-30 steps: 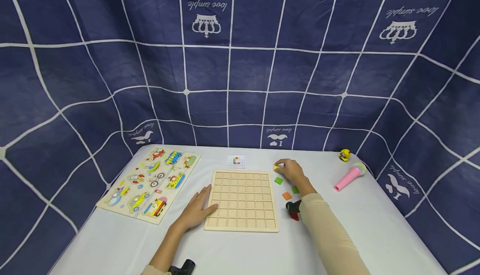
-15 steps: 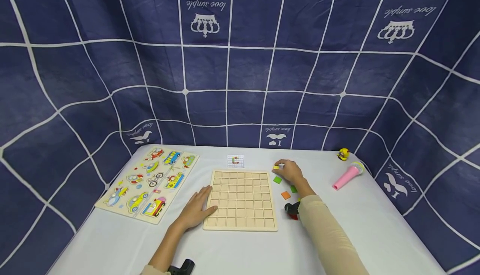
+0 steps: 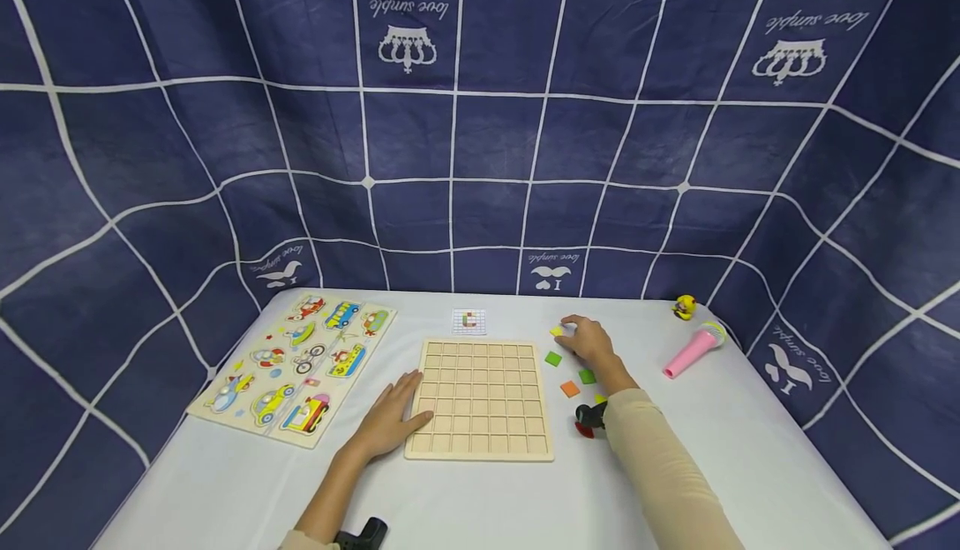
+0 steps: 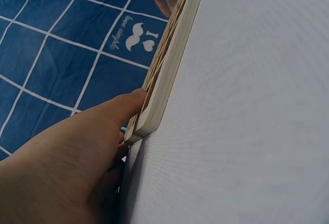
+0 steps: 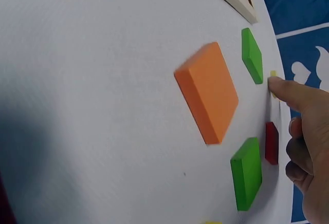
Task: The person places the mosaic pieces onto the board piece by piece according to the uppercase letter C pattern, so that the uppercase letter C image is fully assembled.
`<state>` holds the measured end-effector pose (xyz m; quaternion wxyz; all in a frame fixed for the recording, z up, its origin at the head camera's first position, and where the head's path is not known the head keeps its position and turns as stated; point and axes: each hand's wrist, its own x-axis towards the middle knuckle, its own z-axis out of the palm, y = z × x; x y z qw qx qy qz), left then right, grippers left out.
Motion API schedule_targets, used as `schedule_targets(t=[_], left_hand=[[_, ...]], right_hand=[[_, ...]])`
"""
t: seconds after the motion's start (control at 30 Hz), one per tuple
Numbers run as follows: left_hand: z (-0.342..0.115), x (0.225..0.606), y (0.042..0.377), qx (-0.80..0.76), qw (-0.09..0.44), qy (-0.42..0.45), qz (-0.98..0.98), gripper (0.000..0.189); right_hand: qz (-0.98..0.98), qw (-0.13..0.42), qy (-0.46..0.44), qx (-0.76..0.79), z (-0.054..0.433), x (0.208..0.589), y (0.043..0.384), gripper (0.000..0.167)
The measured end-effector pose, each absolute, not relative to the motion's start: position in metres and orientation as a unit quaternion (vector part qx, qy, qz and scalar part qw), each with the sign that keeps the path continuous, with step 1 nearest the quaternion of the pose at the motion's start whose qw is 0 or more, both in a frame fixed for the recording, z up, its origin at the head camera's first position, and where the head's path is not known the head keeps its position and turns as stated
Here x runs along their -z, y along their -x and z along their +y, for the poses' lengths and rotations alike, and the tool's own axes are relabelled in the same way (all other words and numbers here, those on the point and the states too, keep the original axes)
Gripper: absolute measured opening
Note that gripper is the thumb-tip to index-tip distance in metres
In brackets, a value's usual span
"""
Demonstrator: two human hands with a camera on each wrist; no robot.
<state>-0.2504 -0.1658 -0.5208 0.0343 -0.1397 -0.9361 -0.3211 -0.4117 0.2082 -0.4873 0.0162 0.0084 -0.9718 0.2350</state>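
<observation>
A square wooden grid board point(image 3: 480, 400) lies flat on the table. My left hand point(image 3: 390, 418) rests at its left edge, fingers straight, the thumb over the rim; in the left wrist view the thumb touches the board's edge point(image 4: 164, 85). Beyond the board's upper right corner, my right hand point(image 3: 591, 342) pinches a small yellow tile point(image 3: 557, 331) between thumb and finger. The thumb mostly covers that tile in the right wrist view. Nearby lie a green tile point(image 3: 552, 359), an orange tile point(image 3: 570, 388), a second green tile point(image 3: 587, 376) and a red tile point(image 5: 272, 143).
A small pattern card point(image 3: 469, 322) lies behind the board. A picture puzzle board point(image 3: 296, 367) sits at the left. At the right are a pink toy microphone point(image 3: 693, 352) and a yellow figurine point(image 3: 684, 307). Another red piece point(image 3: 584, 429) shows by the right wrist.
My right hand has shifted slightly to the right, and the yellow tile has moved a little with it. The left hand stays at the board's edge.
</observation>
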Motion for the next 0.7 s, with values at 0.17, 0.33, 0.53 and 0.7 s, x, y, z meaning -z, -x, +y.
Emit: schedule_targets(t=[0.17,0.33,0.53,0.7], left_hand=[[-0.166,0.521,0.251,0.321,0.032,0.141,-0.936,0.074],[-0.166,0.522,0.251,0.323,0.033,0.139,-0.935,0.074],[-0.166,0.522,0.252,0.320,0.032,0.142,-0.936,0.075],[-0.167,0.522,0.251,0.321,0.035,0.141,-0.936,0.074]], right_hand=[[-0.974,0.017,-0.010,-0.227,0.214,0.487,0.414,0.046],[-0.970,0.006,-0.022,-0.240,0.215,0.487,0.416,0.041],[-0.966,0.010,-0.043,-0.255,0.212,0.488,0.417,0.033],[-0.963,0.030,-0.068,-0.258,0.205,0.487,0.414,0.030]])
